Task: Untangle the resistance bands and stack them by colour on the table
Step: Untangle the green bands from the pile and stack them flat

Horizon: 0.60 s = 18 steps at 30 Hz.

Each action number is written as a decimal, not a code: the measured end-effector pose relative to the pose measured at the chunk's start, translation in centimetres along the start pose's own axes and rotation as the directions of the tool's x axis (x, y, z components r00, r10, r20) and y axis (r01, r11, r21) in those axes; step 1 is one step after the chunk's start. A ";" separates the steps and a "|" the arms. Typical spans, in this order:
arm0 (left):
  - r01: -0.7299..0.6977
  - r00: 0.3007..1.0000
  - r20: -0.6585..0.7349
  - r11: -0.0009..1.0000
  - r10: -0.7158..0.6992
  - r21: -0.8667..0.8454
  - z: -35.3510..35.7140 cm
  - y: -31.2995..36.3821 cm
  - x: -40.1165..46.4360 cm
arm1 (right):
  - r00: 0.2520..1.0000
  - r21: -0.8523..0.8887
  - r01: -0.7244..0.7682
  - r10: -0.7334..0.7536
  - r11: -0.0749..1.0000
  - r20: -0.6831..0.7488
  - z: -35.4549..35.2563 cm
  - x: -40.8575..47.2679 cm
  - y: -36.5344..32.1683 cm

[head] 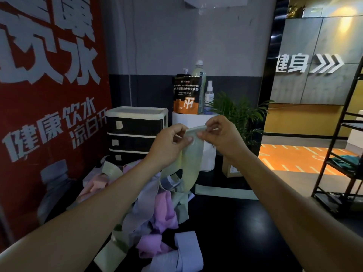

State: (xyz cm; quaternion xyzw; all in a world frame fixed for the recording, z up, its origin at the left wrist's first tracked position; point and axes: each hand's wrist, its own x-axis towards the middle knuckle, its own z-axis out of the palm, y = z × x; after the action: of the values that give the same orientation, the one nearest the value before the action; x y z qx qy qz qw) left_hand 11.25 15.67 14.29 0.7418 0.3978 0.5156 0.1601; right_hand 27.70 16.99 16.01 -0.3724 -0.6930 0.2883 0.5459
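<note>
Pale green band (191, 154): we hold it lifted above the heap, its top fold pinched between both hands, its lower loop hanging down into the tangle.
Left hand (169, 143): fingers curled and pinching the left end of the fold.
Right hand (220, 136): thumb and fingertips nipping the right end of the same fold; neither hand is spread wide.
Heap of bands (155, 205): purple, pink, grey-blue and green loops lie knotted together on the near-left part of the dark table (225, 222); we judge that sorting has barely begun.
Laid-out band (225, 190): one pale green strip lies flat on the table to the right of the heap, beyond it; it looks to us like the start of the green stack.
Snag risk: the hanging loop seems threaded through other bands; if we pull up hard, we may drag the heap along or tighten a knot.
Slip risk: the pinch is only at the edge of the fold; a tug could let the stretchy band snap out of our fingers.
Spill risk: loops near the table's front edge could slide off if the heap shifts.
Drawer unit (135, 132): three dark drawers at the far left, all closed; we cannot tell what is inside.
White box (193, 120): it stands far behind our hands and carries an orange-and-black pouch (186, 95), a tall bottle (199, 71) and a spray bottle (209, 95) on its top.
</note>
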 end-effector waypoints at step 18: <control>0.111 0.990 0.101 0.991 -0.103 -0.072 2.5 1.5 2.3 | 0.953 -0.075 0.132 -0.147 0.988 -0.266 -2.9 2.2 -2.4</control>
State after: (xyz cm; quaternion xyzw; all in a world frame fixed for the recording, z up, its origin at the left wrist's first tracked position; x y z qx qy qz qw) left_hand 14.46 16.88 15.71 0.7366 0.4085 0.4849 0.2353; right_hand 29.76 17.48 19.80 -0.3738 -0.6443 0.1756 0.6437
